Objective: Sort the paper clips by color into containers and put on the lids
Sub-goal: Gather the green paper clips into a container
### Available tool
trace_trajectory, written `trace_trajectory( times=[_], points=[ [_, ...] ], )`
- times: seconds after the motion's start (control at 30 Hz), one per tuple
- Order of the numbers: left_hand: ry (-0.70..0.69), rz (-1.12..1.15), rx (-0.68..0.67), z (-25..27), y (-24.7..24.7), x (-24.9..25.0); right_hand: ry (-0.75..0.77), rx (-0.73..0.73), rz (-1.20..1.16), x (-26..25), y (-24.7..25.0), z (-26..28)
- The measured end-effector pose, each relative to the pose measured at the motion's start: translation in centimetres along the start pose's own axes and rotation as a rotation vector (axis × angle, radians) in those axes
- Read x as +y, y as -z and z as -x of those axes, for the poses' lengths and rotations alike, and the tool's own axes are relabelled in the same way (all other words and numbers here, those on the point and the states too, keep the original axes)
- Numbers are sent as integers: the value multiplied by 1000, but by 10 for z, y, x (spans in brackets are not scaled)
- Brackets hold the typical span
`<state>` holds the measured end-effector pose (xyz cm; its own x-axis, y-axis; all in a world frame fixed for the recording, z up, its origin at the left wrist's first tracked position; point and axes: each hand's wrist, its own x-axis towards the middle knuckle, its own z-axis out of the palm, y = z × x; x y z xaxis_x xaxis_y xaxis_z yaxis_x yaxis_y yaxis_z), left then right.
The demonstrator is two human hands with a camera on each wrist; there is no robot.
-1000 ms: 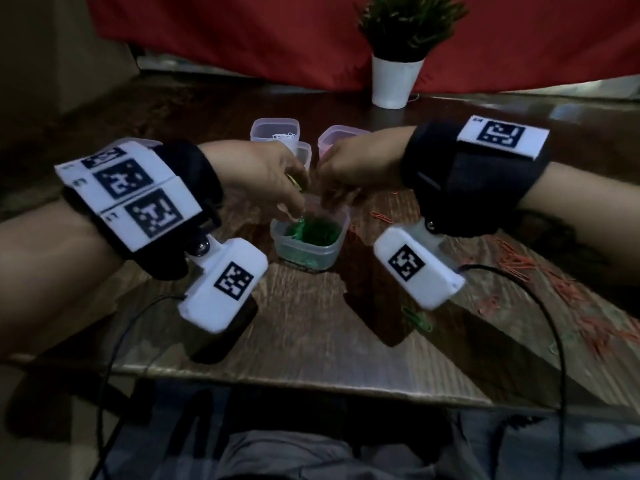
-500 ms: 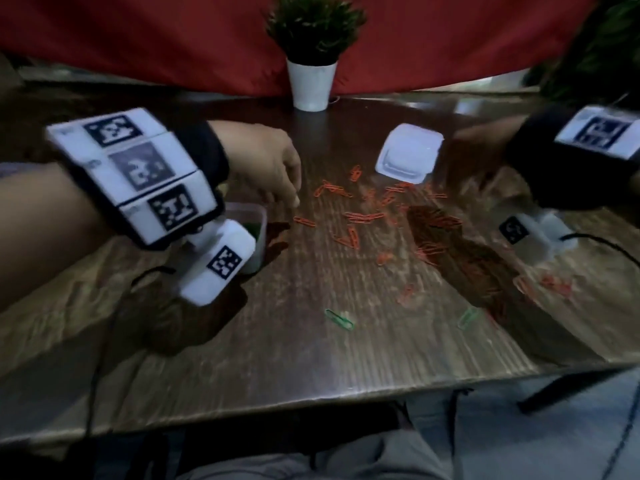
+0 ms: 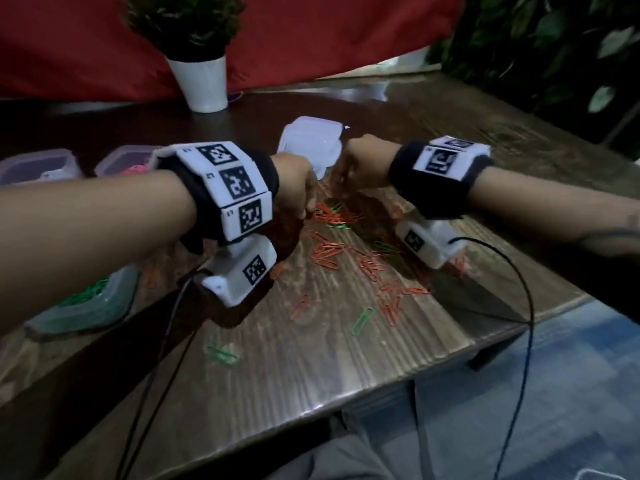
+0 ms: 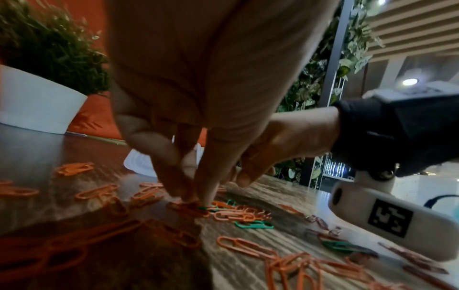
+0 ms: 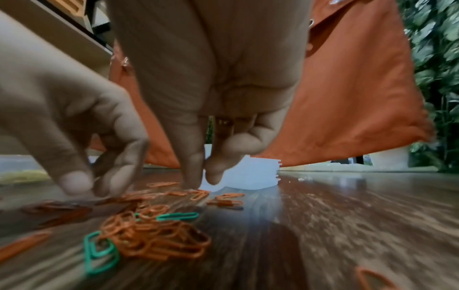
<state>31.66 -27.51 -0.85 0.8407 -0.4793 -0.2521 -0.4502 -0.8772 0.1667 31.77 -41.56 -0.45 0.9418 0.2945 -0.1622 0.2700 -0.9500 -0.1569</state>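
Over scattered orange clips [image 3: 329,252], two hands, left [image 3: 294,188] and right [image 3: 360,161], pinch downward; grasp unclear.

Three open containers [image 3: 86,306], one stack of lids [image 3: 311,143], one potted plant [image 3: 204,74], two hands [image 3: 298,188]; clips too many to count.

This looks like an indoor lounge or office corner. A dark wood-grain bench [image 3: 311,358] stands before a hanging red cloth [image 3: 311,36], with a small potted plant [image 3: 204,64] near its far edge, a leafy green wall [image 3: 554,46] beyond its right edge, and blue carpet [image 3: 571,393] below.
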Motion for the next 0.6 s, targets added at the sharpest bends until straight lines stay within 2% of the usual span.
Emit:
trace_trajectory(
  times=[0.1, 0.4, 0.5, 0.6],
  points=[
    [17, 23, 100, -15, -4, 6, 10, -75, 30, -4, -7, -17],
    [82, 302, 66, -24, -16, -5, -24, -114, 68, -3, -17, -21],
    [108, 308, 62, -20, -17, -11, -24, -133, 5, -8, -12, -19],
    [130, 295, 59, -17, -20, -15, -25, -173, 108, -16, -10, -18]
  ],
)
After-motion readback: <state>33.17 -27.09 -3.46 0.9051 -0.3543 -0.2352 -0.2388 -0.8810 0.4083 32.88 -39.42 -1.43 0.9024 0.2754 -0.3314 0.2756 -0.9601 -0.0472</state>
